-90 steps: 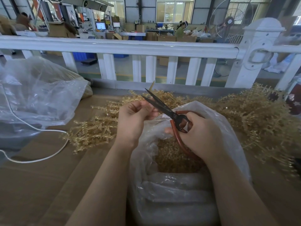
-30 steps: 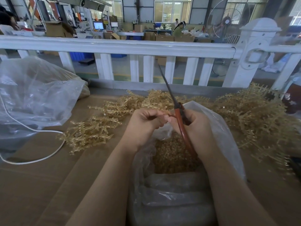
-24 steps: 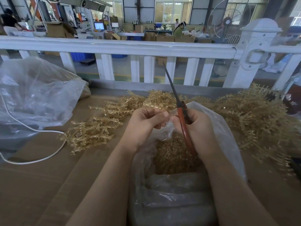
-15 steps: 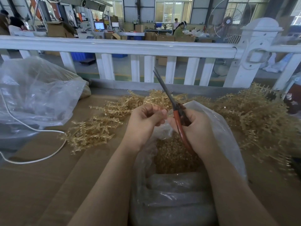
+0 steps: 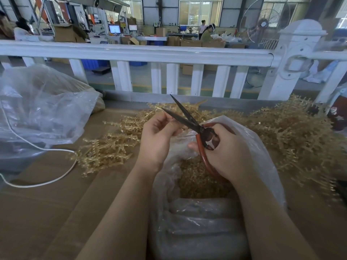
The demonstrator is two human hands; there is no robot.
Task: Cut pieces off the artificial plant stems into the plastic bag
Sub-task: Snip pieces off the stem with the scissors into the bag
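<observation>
Now right hand [image 5: 223, 152] grips red looped handles of dark-bladed scissors [image 5: 189, 122]; blades parted in narrow V, long axis running toward 10 o'clock. Left hand [image 5: 157, 136] at 9 o'clock of right, fingers curled, fingertips touching lower blade; cannot tell what it pinches, likely small stem piece. Clear plastic bag [image 5: 262, 147] with golden cuttings directly beneath, 6 o'clock. Uncut golden artificial plant stems [image 5: 293, 132] heaped at 3 o'clock; smaller bunch at 9 o'clock.
</observation>
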